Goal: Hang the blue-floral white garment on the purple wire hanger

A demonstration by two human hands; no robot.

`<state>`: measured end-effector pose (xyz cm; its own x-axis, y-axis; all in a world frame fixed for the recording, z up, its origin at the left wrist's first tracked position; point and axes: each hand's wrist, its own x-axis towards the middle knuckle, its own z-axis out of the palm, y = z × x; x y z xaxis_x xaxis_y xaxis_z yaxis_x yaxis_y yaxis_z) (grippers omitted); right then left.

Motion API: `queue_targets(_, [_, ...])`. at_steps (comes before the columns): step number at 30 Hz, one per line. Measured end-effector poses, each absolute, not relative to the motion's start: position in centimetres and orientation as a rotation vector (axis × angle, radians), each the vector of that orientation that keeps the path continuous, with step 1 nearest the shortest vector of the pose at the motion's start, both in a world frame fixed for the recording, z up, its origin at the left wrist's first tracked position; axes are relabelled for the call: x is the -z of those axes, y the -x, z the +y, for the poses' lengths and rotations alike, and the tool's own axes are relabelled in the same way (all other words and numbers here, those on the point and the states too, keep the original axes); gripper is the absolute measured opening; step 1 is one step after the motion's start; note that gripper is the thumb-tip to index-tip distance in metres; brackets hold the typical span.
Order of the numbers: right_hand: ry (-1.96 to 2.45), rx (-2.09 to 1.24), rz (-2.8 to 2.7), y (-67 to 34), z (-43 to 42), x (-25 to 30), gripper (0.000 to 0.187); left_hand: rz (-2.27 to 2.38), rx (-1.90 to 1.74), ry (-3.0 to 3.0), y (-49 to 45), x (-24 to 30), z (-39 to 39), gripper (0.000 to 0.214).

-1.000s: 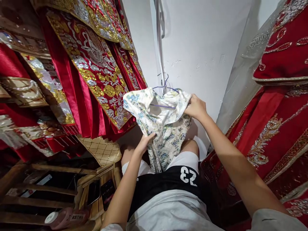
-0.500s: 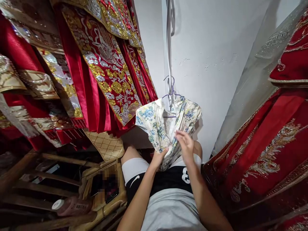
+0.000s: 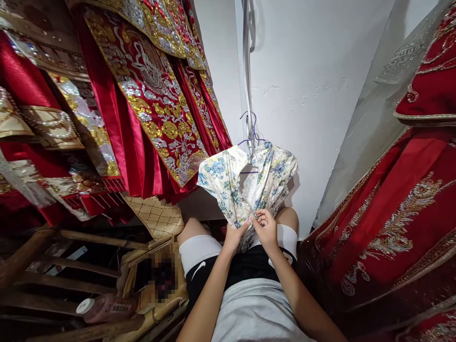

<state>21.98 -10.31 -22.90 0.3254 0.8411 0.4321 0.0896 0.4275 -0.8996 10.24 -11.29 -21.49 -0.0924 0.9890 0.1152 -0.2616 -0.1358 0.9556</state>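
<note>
Floral top (image 3: 219,183) on purple hanger (image 3: 254,127), in front of wall (image 3: 306,52), lower part down between the person's knees. Left hand (image 3: 235,237) grips the front at the neckline's base, thumb on top. Right hand (image 3: 265,230) just beside it, thumb and index pinching the fabric, other fingers curled. Red garments (image 3: 384,237) both sides. Bottle (image 3: 109,307) lying at left, by bamboo slats (image 3: 103,239).

Floral garment (image 3: 224,183): white, printed with blue blossoms and green foliage, short-sleeved; suspended upright on a purple hanger (image 3: 254,136), V-shaped neckline open, front facing the viewer, lower front gathered.
</note>
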Motion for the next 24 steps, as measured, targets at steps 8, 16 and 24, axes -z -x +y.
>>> queue_targets(8, [1.036,-0.533,-1.174,-22.3,-11.2,23.5,0.027,1.015,-1.460,-1.052,-10.3,21.9,-11.2,0.065])
queue_targets(16, [1.051,-0.511,-1.167,-22.3,-11.1,24.3,0.026,1.017,-1.449,-1.048,-10.6,21.6,-11.3,0.065])
queue_targets(24, [1.036,-0.527,-1.181,-22.3,-11.2,24.2,0.025,1.013,-1.464,-1.086,-10.3,21.6,-11.4,0.064])
